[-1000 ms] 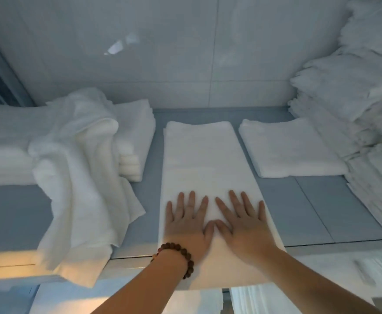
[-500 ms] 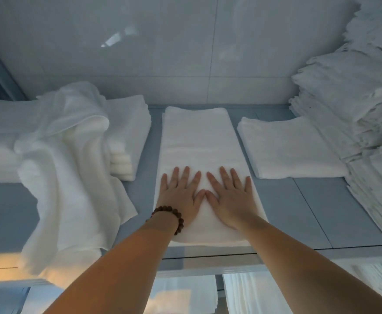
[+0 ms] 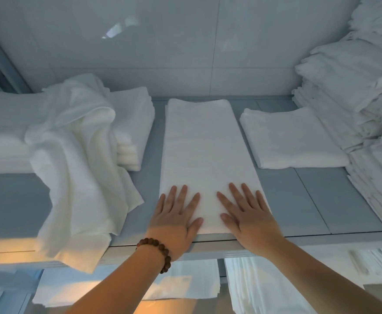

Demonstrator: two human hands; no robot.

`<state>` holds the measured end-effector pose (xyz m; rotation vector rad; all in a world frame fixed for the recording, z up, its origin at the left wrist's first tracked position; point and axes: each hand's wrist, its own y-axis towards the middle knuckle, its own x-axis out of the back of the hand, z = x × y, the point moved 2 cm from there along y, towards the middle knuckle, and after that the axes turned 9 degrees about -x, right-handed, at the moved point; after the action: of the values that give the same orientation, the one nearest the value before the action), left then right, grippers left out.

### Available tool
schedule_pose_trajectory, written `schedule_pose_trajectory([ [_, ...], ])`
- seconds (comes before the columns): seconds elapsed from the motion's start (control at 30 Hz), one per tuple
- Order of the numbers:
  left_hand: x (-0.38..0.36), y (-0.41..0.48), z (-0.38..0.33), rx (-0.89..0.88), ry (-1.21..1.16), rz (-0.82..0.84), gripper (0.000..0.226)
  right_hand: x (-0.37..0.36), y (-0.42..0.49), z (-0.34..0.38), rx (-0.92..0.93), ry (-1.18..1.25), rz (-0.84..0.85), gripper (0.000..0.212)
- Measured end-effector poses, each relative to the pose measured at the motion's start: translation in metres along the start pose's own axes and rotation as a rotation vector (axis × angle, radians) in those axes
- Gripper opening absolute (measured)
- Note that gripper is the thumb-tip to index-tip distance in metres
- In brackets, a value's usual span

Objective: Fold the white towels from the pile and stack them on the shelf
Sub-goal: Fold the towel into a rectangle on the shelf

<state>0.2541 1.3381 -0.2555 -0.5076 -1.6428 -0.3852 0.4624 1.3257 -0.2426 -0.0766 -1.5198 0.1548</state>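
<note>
Towel (image 3: 206,150) flat, lower linens (image 3: 185,284) perhaps folded, cropped

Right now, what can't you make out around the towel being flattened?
- Head view, right stack: cut by the top and right edges, height unknown.
- Head view, long towel: near corners lie under the left hand and right hand; layer count unreadable.
- Head view, towels below the shelf: mostly hidden by both forearms.
</note>
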Motion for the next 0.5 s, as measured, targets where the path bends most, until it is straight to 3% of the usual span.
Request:
schedule_pose_trajectory([
  [0.33,-0.004,-0.024,-0.007,-0.077,-0.01,0.045,0.102,-0.006,-0.045,-0.007,0.015,-0.044,0.004,0.089],
  [0.5,-0.002,-0.036,-0.015,-0.068,0.035,0.053,0.095,0.0,-0.061,-0.004,0.043,-0.109,-0.055,0.092],
])
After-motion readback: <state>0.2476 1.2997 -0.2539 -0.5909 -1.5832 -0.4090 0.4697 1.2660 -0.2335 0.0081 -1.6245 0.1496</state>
